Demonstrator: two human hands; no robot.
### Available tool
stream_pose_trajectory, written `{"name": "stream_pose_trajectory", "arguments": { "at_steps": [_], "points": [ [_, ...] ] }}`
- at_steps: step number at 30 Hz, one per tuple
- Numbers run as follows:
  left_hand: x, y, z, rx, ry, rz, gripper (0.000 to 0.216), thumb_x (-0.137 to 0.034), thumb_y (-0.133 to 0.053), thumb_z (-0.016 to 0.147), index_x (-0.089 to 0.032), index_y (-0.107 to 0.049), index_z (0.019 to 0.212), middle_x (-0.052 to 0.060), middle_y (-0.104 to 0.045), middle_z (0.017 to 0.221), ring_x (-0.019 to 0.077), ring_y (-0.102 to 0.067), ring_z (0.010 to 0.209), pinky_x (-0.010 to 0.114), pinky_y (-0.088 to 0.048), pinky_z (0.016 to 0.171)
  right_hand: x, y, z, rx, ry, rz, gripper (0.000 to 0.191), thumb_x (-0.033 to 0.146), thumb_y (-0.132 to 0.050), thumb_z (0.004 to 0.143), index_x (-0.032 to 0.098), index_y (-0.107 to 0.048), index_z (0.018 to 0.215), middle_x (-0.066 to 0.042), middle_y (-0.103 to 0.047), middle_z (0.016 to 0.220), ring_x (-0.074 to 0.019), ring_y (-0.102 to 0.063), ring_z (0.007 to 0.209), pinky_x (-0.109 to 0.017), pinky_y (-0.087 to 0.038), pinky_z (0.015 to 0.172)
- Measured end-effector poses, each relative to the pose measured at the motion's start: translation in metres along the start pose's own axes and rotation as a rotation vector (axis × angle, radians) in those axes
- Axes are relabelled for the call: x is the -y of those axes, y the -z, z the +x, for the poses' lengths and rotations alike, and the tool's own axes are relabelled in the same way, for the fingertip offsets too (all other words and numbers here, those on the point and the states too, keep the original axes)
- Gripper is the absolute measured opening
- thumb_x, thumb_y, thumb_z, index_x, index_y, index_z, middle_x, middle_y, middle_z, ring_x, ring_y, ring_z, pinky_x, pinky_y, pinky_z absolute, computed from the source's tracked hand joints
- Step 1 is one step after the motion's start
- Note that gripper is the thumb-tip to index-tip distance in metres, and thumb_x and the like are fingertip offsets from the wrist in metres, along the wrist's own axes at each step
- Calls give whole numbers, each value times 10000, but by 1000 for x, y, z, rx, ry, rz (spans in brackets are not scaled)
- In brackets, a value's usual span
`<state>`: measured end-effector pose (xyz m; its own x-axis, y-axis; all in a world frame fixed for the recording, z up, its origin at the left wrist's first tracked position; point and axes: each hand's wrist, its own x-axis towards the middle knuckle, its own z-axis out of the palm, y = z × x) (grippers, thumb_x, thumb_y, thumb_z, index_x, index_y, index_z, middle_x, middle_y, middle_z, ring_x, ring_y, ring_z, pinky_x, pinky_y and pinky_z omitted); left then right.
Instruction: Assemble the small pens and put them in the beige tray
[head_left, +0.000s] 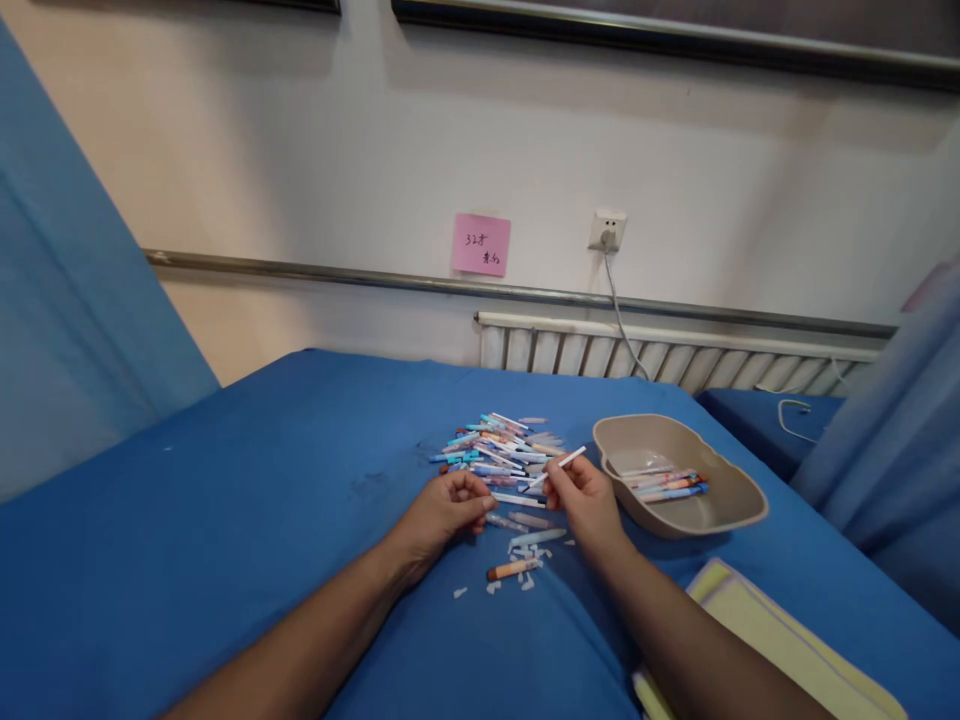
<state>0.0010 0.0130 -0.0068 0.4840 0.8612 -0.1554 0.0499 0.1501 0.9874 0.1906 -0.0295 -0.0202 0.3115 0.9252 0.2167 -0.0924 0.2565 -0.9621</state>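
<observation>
My right hand pinches a slim white pen between thumb and fingers, tilted with its far end up to the right. To its left, the fingertips of my left hand are pressed together; whatever they hold is too small to tell. A white stick runs right from beside the left thumb, but I cannot tell if it is gripped. Behind both hands lies a loose pile of pens in white, blue and pink. Nearer me are an orange pen with a brown end, a pale blue pen and several small white bits.
A beige basin with several pens inside stands right of my right hand. A yellow cloth-like pad lies at front right on the blue-covered bed. Behind are a radiator and a plugged-in socket. Blue curtains hang at the sides.
</observation>
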Motion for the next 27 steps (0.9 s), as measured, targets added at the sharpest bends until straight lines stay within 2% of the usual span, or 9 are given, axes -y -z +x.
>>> {"name": "stream_pose_trajectory", "arguments": {
  "at_steps": [3, 7, 16, 27],
  "points": [
    [-3, 1, 4, -16, 12, -75, 295, -288, -755, 622, -154, -532, 763, -55, -551, 539, 77, -506, 462, 196, -401, 479, 1, -1, -2, 16, -2, 3, 279, 443, -619, 766, 170, -565, 741, 39, -557, 561, -74, -468, 444, -201, -349, 451],
    [0, 2, 6, 15, 26, -123, 323, -286, -743, 649, -154, -594, 904, -48, -561, 589, 79, -525, 503, 199, -412, 503, 5, -2, -5, 17, -8, 24, 272, 433, -632, 762, 169, -571, 739, 32, -575, 578, -75, -482, 459, -203, -372, 468],
    [8, -6, 0, 114, 9, -84, 267, -317, -713, 687, -140, -637, 872, -31, -566, 600, 83, -517, 523, 202, -399, 517, 11, -3, -12, 17, -43, 123, 264, 422, -653, 746, 171, -577, 782, 0, -645, 651, -94, -533, 490, -212, -411, 486],
    [5, -7, -2, 109, -9, -6, 254, -324, -714, 686, -135, -645, 841, -26, -570, 603, 83, -498, 529, 202, -383, 530, 14, -4, -16, 42, -12, 83, 262, 421, -655, 740, 172, -578, 767, -2, -644, 642, -96, -526, 474, -226, -417, 482]
  ]
}}
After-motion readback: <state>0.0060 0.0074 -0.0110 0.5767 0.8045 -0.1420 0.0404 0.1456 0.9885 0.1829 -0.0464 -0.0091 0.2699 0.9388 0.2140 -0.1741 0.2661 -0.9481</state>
